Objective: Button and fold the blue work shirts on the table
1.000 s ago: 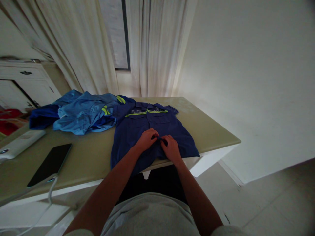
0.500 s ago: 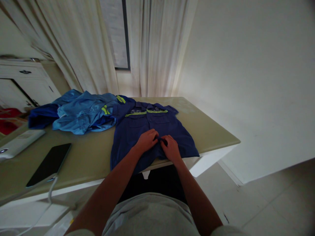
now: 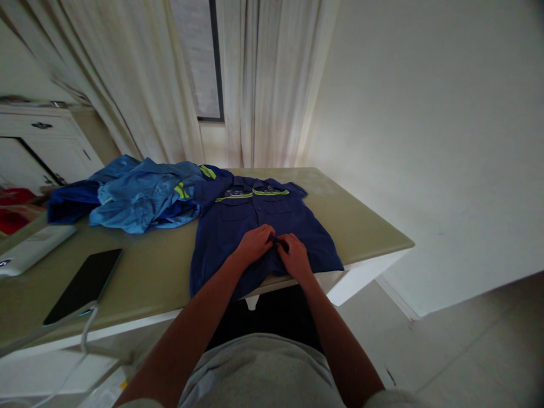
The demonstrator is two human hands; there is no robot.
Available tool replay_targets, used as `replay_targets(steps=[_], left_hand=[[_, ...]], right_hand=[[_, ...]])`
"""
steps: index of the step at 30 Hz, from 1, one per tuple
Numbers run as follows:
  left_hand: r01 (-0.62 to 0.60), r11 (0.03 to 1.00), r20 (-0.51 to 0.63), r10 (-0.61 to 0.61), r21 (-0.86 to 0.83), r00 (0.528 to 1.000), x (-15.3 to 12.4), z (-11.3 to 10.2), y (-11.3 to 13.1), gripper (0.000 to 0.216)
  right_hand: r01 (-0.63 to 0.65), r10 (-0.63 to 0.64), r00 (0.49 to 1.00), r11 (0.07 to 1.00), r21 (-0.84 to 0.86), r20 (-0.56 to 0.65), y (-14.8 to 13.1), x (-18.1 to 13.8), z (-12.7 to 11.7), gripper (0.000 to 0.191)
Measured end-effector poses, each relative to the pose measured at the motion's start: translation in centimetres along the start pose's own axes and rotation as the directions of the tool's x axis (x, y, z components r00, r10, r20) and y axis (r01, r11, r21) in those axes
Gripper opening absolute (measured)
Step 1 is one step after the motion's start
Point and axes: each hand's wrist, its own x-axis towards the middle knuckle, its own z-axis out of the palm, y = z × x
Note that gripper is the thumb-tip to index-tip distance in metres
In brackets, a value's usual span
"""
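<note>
A dark navy work shirt point(image 3: 229, 226) with yellow-green reflective stripes lies spread face up on the beige table point(image 3: 365, 226), its hem hanging over the near edge. My left hand point(image 3: 254, 243) and my right hand point(image 3: 294, 258) rest together on the shirt's front placket near the lower middle. Both pinch the fabric there, fingers closed on the shirt's front edges.
A heap of lighter blue work clothes point(image 3: 140, 195) lies at the table's back left. A black phone point(image 3: 83, 283) on a white cable and a white device point(image 3: 32, 249) lie at the left. Curtains, a white cabinet point(image 3: 38, 147) and a plain wall stand behind.
Almost nothing differs. My hands stay pinched at the same spot on the shirt front; the view has shifted very slightly.
</note>
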Motion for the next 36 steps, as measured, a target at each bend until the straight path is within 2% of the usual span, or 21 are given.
replay_targets(steps=[6, 11, 17, 20, 29, 34, 36], left_hand=[[-0.007, 0.994, -0.001, 0.007, -0.106, 1.000, 0.0, 0.3, -0.8, 0.023], [-0.059, 0.977, -0.065, 0.047, -0.206, 0.997, 0.1, 0.4, -1.1, 0.025], [0.057, 0.912, -0.016, -0.070, -0.405, 0.997, 0.1, 0.1, -1.8, 0.024], [0.077, 0.874, 0.020, -0.076, -0.480, 0.997, 0.2, 0.1, -2.4, 0.024], [0.082, 0.844, 0.012, -0.089, -0.531, 0.996, 0.3, 0.3, -2.7, 0.018], [0.099, 0.890, 0.002, -0.110, -0.444, 0.994, 0.3, 0.4, -2.1, 0.023], [0.078, 0.922, -0.011, -0.088, -0.379, 0.996, 0.2, 0.1, -1.7, 0.022]], right_hand=[[-0.002, 0.002, 1.000, 1.000, -0.017, 0.007, 0.0, -0.1, 0.0, 0.017], [-0.004, 0.005, 1.000, 0.999, -0.035, 0.019, 0.0, -0.1, 0.1, 0.017], [-0.010, 0.010, 1.000, 1.000, -0.019, 0.008, 0.0, 0.1, 0.0, 0.017], [-0.003, 0.003, 1.000, 1.000, -0.007, -0.006, -0.1, 0.1, 0.0, 0.017], [0.000, 0.004, 0.997, 0.999, 0.052, -0.081, -0.5, -0.1, -0.3, 0.016], [0.007, 0.021, 0.982, 0.989, 0.147, -0.185, -1.0, -0.3, -0.8, 0.018], [0.010, 0.022, 0.983, 0.985, 0.173, -0.180, -1.0, -0.8, -1.5, 0.021]])
